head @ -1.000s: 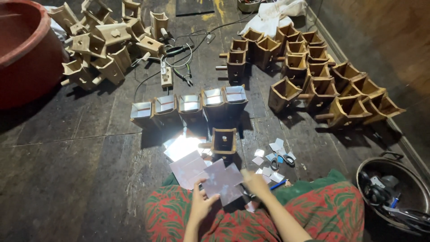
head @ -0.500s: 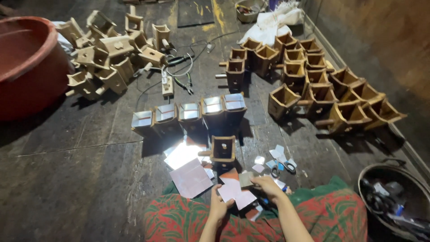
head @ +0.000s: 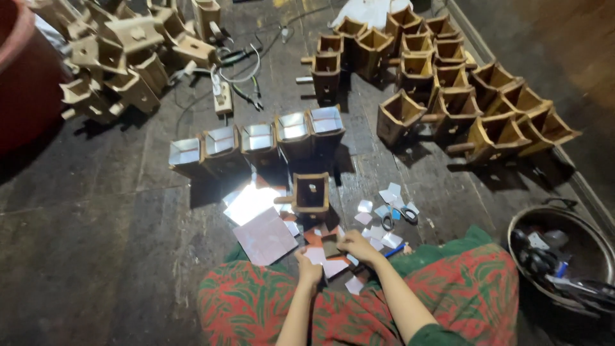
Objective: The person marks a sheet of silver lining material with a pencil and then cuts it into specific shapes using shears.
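Head view: left hand [head: 309,269] and right hand [head: 356,245] close together above the lap, fingers pinched on a small pale sheet piece [head: 317,255] held between them, just over the red-and-green patterned cloth [head: 256,307]. Just ahead, an open wooden box [head: 311,193] beside a shiny foil sheet [head: 264,236]. Scissors [head: 389,220] among cut scraps to the right. Row of foil-lined boxes [head: 259,142] farther out.

Red tub [head: 22,70] far left; scissors [head: 397,218] on floor; metal basin [head: 564,256] right.
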